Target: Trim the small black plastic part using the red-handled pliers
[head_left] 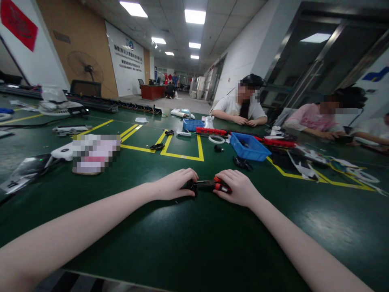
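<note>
My right hand (238, 187) is closed around the red and black handles of a pair of pliers (206, 184). The jaws point left and reach a small black part (191, 185), which my left hand (176, 184) pinches between thumb and fingers. Whether the jaws grip the part or only touch it, I cannot tell. Both hands rest low over the green table (182, 239). My fingers hide much of the black part.
A blue bin (249, 147) with dark pieces stands beyond my right hand, a black part (242, 163) before it. Farther back are a second blue bin (193, 125) and red strips (211, 131). A phone-like object (96, 156) lies left. Co-workers (243, 103) sit across the table.
</note>
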{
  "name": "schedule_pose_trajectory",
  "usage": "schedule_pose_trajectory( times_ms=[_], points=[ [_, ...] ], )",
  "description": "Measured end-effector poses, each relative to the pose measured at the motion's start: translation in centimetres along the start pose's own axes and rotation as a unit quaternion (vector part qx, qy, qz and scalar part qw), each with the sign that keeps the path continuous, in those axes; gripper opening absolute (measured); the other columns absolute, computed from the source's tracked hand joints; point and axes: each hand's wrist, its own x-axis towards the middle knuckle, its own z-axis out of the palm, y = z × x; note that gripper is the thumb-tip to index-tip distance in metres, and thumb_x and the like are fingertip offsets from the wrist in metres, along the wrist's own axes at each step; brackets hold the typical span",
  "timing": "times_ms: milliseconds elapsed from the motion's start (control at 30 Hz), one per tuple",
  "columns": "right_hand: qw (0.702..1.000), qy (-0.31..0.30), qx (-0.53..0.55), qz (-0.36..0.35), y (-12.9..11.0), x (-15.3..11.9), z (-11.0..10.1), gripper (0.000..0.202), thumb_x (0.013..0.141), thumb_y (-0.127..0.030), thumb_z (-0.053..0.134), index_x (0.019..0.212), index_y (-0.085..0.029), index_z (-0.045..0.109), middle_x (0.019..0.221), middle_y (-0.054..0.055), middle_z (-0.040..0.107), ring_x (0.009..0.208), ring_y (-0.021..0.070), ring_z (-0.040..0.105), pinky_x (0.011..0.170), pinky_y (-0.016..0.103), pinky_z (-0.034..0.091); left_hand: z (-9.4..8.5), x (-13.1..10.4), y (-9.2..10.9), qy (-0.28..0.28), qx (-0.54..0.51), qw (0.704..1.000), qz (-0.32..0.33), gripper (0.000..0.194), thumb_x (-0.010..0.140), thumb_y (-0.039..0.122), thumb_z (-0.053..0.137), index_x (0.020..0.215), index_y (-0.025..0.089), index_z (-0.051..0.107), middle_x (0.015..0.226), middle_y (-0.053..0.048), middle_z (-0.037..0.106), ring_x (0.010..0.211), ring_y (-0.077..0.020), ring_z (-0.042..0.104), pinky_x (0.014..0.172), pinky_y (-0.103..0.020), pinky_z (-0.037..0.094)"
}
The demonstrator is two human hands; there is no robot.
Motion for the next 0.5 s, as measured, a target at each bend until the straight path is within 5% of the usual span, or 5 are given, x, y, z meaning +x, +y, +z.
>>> schedule_pose_trajectory(
  times_ms=[500],
  points=[
    [1.0,-0.005,0.012,0.011,-0.16,0.03,-0.36,0.035,0.082,-0.041,0.064,0.106,-0.017,0.06,0.101,0.011,0.068,0.089,0.024,0.063,0.076,0.037,0.048,0.54,0.1,-0.34,0.035,-0.022,0.999,-0.003,0.035,0.08,0.029,0.073,0.108,0.021,0.054,0.119,-0.009,0.056,0.109,-0.0242,0.056,0.093,-0.039,0.047]
  ],
)
